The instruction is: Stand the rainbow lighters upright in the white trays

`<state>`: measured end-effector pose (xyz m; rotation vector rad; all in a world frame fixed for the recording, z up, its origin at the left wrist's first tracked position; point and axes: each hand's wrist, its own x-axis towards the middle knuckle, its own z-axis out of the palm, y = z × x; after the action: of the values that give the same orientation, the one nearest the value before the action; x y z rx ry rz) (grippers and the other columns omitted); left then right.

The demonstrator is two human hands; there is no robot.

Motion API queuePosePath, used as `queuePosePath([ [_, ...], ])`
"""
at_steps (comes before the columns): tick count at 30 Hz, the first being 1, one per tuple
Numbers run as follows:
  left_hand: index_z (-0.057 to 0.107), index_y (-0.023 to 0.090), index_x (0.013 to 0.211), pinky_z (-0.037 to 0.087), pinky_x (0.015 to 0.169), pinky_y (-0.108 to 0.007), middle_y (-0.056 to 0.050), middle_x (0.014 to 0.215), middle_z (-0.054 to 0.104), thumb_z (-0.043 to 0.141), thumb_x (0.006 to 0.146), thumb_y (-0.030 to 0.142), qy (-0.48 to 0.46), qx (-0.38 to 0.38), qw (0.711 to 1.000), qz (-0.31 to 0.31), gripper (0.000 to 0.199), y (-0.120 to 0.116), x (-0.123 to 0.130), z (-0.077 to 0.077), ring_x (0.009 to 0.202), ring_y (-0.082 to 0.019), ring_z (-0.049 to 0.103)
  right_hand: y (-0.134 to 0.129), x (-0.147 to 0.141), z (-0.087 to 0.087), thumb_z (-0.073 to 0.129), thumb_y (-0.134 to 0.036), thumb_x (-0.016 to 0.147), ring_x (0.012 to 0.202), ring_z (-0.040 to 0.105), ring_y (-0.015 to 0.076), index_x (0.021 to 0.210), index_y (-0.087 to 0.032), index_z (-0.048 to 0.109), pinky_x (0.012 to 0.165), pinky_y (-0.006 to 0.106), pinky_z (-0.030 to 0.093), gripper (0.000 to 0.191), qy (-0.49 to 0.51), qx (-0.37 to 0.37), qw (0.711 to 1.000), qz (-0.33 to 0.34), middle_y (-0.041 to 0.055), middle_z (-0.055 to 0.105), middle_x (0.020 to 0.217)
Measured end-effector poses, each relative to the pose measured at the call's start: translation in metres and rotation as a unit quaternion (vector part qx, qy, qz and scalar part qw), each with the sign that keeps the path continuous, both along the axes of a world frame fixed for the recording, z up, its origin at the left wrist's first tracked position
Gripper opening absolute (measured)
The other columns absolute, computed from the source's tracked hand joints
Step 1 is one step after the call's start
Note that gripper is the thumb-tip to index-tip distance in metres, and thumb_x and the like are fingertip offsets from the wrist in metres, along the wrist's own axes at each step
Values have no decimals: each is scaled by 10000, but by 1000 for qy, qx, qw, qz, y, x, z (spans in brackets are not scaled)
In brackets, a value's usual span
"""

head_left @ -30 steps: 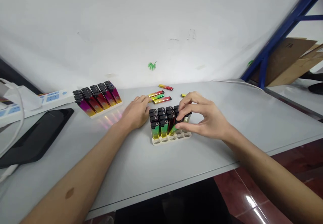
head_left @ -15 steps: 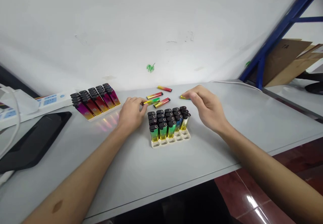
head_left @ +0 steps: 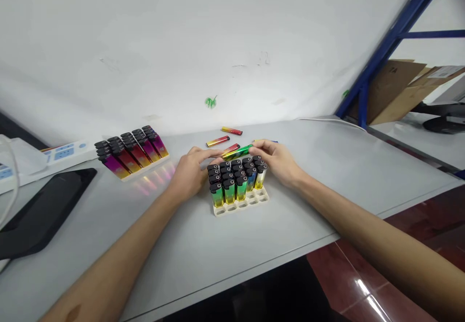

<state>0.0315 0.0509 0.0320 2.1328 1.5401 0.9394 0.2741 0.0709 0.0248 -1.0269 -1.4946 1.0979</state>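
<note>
A green and yellow lighter (head_left: pixel 237 152) is held level between my two hands, just behind the cream tray (head_left: pixel 241 207). My left hand (head_left: pixel 193 169) pinches its yellow end, and the fingers of my right hand (head_left: pixel 275 160) close on its green end. Several upright lighters (head_left: pixel 228 191) with black tops fill the back of the tray; holes show along its front. Red and yellow lighters (head_left: pixel 218 141) lie on the table behind, one partly hidden by the held lighter. Another lighter (head_left: pixel 272 141) lies mostly hidden behind my right hand.
A second tray (head_left: pixel 145 171) of purple and red lighters (head_left: pixel 132 155) stands at the left. Near it are a black phone (head_left: pixel 47 210) and a white power strip (head_left: pixel 69 153). A white wall (head_left: pixel 163 60) rises behind; cardboard (head_left: pixel 395 89) leans beyond a blue frame (head_left: pixel 385 46) at the right.
My left hand has lifted the green and yellow lighter off the table toward the right. My right hand has left the lighter near it, moved left and taken hold of the green one's other end.
</note>
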Motion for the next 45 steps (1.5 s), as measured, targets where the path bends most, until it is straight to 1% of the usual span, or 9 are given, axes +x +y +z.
queuePosePath([
  [3,717,234,1197,514,960,-418,-71,1113,713,558,839,159,73,28,996,-37,399,1,-3,1,1107,-266,609,1,4,5,737,-533,814,857,663,162,870,-212,590,841,342,527,357,120,-9,991,-56,25,717,906],
  [5,700,208,1192,498,1006,-435,-73,1172,718,569,770,90,113,42,991,-64,457,4,-6,-2,1183,-280,569,1,10,10,748,-578,793,731,650,142,862,-239,520,705,298,536,414,182,-25,979,-88,-15,680,797],
  [8,670,197,1226,468,1078,-461,-87,1304,673,602,758,105,142,41,985,-88,482,9,-9,-9,1245,-288,547,-1,17,18,745,-634,772,434,421,77,859,-257,472,426,208,355,474,211,-70,970,-101,-93,497,590],
  [10,640,179,1289,435,1124,-483,-115,1402,614,615,762,120,157,39,983,-91,531,10,-10,-13,1319,-308,508,-2,20,21,684,-671,808,377,241,54,864,-247,497,364,198,203,467,204,-113,969,-81,-106,389,540],
  [14,519,153,1454,381,1169,-540,-171,1553,463,603,784,122,184,26,979,-83,676,7,-9,-14,1430,-363,410,-4,19,21,522,-646,924,394,194,48,773,-197,526,365,206,139,474,155,-191,968,-47,-69,379,549],
  [19,511,180,1462,349,1194,-521,-150,1519,513,601,810,159,209,7,972,-108,659,6,-7,-11,1442,-345,410,-5,16,16,443,-646,944,413,151,61,642,-207,427,379,209,131,533,113,-224,967,-33,-81,269,499],
  [28,523,236,1427,369,1171,-480,-84,1493,547,568,855,172,179,-13,978,-101,578,4,-6,-10,1407,-293,444,-7,13,17,388,-403,926,429,74,76,544,-222,369,375,227,78,423,93,-210,972,-48,-83,179,464],
  [36,531,217,1412,376,1161,-479,-100,1489,549,585,855,199,185,-16,976,-110,560,3,-5,-9,1395,-310,453,-7,11,13,447,-582,916,412,105,66,577,-227,353,373,218,98,500,84,-220,971,-47,-89,192,469],
  [45,544,262,1403,409,1134,-469,-73,1445,591,584,838,182,176,-5,978,-110,572,2,-5,-7,1365,-300,488,-8,8,15,436,-454,919,413,102,68,571,-228,363,381,225,89,421,68,-212,973,-65,-80,198,463],
])
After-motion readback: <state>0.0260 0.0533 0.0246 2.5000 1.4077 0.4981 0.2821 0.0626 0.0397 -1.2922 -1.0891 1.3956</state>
